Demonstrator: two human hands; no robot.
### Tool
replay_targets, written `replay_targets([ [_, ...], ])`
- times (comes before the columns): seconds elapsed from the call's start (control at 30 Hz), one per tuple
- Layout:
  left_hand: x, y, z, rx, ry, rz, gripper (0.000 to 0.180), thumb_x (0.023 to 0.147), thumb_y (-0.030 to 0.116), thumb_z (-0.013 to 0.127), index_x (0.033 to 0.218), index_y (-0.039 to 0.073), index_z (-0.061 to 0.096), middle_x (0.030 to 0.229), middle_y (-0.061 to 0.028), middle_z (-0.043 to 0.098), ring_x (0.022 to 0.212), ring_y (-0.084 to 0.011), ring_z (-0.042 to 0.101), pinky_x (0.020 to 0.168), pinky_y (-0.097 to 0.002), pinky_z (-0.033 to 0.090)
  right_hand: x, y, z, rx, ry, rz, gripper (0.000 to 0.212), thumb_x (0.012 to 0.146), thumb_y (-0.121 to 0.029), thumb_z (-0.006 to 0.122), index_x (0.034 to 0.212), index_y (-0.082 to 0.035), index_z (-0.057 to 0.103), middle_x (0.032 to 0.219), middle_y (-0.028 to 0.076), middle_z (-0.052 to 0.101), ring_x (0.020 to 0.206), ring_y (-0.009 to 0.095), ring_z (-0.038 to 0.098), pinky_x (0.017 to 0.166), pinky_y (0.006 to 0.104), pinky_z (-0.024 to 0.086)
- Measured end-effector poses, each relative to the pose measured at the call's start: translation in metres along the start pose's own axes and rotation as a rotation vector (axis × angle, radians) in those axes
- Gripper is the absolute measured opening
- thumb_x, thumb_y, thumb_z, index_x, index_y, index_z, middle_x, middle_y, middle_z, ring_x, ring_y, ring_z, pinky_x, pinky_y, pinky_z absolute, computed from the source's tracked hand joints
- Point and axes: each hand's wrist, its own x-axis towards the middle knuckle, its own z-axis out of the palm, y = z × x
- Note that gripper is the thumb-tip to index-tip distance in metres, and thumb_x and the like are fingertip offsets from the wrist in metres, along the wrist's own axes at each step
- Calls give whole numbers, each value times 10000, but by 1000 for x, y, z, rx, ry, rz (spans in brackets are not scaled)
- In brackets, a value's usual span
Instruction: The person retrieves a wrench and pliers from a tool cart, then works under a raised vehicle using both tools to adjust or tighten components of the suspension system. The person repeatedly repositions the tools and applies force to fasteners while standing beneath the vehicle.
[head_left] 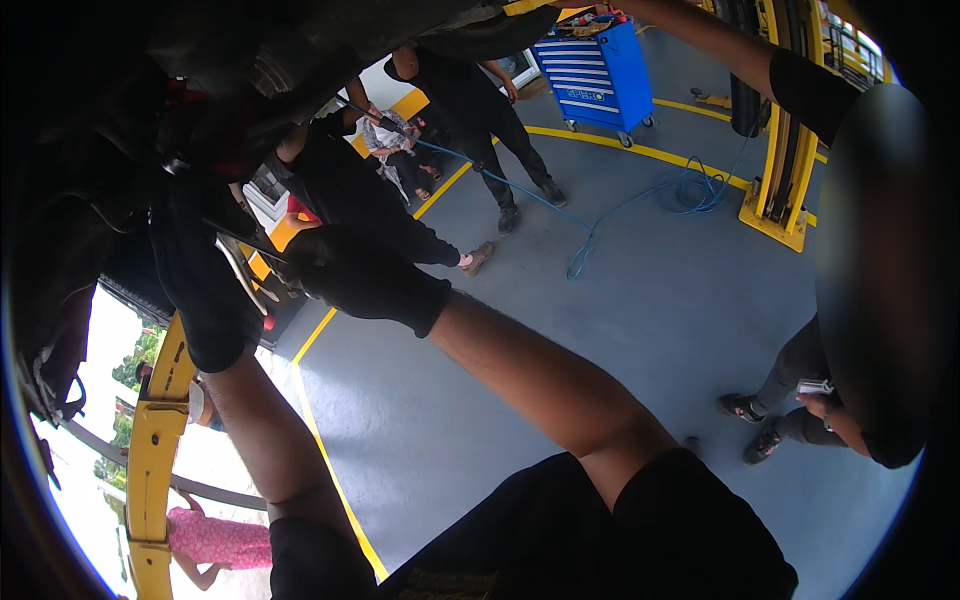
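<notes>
Both my hands wear black gloves and are raised under the dark underside of a vehicle (250,60). My right hand (360,275) is closed at the end of a thin dark bar (243,243), whose exact kind the shadow hides. The bar runs left toward my other hand. My left hand (190,270) reaches straight up beside dark underbody parts, with its fingers lost in shadow. Close above the hands, rods and housings of the underbody blend together in the dark.
Co-workers stand ahead (340,180) and at right (800,385); one arm (690,30) reaches overhead. A blue hose (590,235) trails over the floor to a coil. Yellow lift posts (785,150) rise at right and left. A blue tool cabinet (598,80) stands far off.
</notes>
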Motion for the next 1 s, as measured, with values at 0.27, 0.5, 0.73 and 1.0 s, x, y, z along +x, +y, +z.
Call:
replay_targets([
  [0.27,8,20,-29,-694,-139,-903,538,1088,480,415,1245,27,659,974,-71,735,814,-133,715,640,-242,530,-6,-112,-74,115,-117,67,226,902,-149,746,1098,-45,704,860,134,652,736,255,667,626,366,499],
  [0.5,34,38,-48,-1441,-262,-1164,495,1072,413,461,1340,25,614,1251,-173,703,1083,-269,726,964,-345,557,-23,-116,-99,364,-192,343,216,949,-182,699,1117,-60,641,865,142,649,739,224,645,638,336,494],
  [0.73,3,103,-89,-1255,187,-1641,455,1088,327,402,1310,-36,563,973,-122,675,741,-174,649,637,-258,512,-127,-89,-136,426,-697,1192,238,1016,-282,629,1101,-60,611,817,54,612,694,111,587,652,297,489],
  [1.0,-309,189,-9,-1531,-1080,-1610,215,1078,253,496,951,80,484,678,-18,467,525,-136,498,478,-288,456,-416,-138,-216,-100,-408,1605,281,991,-303,641,1072,-34,635,857,148,722,742,275,692,703,389,548],
])
